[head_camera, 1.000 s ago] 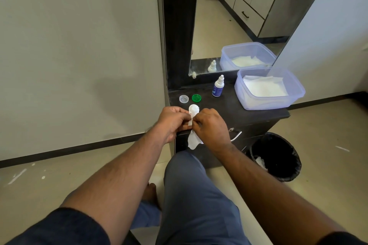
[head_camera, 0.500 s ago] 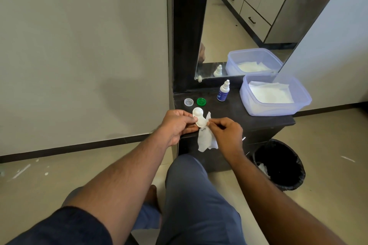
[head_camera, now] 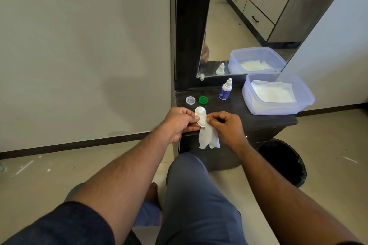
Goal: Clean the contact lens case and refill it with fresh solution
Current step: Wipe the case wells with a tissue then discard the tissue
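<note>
My left hand (head_camera: 179, 121) pinches a white contact lens case (head_camera: 200, 116) by its left side, above the front edge of the dark counter (head_camera: 249, 113). My right hand (head_camera: 225, 125) pinches a white tissue (head_camera: 208, 138) right against the case, and the tissue hangs down below it. Two caps lie behind the case, one clear (head_camera: 190, 100) and one green (head_camera: 203, 100). A small solution bottle (head_camera: 225, 89) with a blue label stands upright further back.
A clear plastic tub (head_camera: 302, 103) holding white tissues sits at the counter's right end. A mirror (head_camera: 249, 16) stands behind the counter. A black waste bin (head_camera: 286, 161) is on the floor to the right, below the counter. My knee is under my hands.
My right hand has drawn back off the case to its right side, uncovering the case. The tissue now hangs lower and more spread. The view has shifted slightly.
</note>
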{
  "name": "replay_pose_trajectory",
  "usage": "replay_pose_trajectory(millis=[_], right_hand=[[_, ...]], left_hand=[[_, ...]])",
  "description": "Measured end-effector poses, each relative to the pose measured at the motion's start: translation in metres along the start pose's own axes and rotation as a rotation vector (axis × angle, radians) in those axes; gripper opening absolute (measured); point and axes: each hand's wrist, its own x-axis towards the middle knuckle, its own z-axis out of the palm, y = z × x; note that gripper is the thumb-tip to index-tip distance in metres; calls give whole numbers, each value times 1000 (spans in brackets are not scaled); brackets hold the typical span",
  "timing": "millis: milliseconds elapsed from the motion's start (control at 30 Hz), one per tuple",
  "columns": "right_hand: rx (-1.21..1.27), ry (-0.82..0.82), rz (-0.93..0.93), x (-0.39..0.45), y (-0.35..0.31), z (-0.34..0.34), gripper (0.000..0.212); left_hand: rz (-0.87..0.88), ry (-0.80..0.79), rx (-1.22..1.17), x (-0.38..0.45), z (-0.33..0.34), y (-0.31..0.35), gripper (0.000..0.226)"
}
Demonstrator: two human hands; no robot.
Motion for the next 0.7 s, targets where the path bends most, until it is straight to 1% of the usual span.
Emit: replay_pose_trajectory(millis=[133, 200, 300, 467, 567, 600, 700], right_hand=[[-44, -37, -13, 0, 1, -3, 10], [-25, -47, -11, 3, 0, -5, 9], [-75, -73, -18, 3, -3, -4, 13], [-343, -166, -281, 0, -2, -6, 23], [-609, -95, -401, 1, -6, -8, 24], [-661, -86, -460, 0, -9, -6, 24], [-742, -162, -621, -3, -15, 1, 22]], left_hand=[[8, 9, 10, 1, 0, -1, 9], [8, 6, 37, 2, 0, 0, 9], [7, -14, 83, 3, 0, 0, 6], [15, -2, 84, 2, 1, 0, 3], [-4, -2, 90, 1, 0, 2, 3], [-8, -4, 89, 1, 0, 3, 3], [-16, -7, 82, 1, 0, 5, 4]])
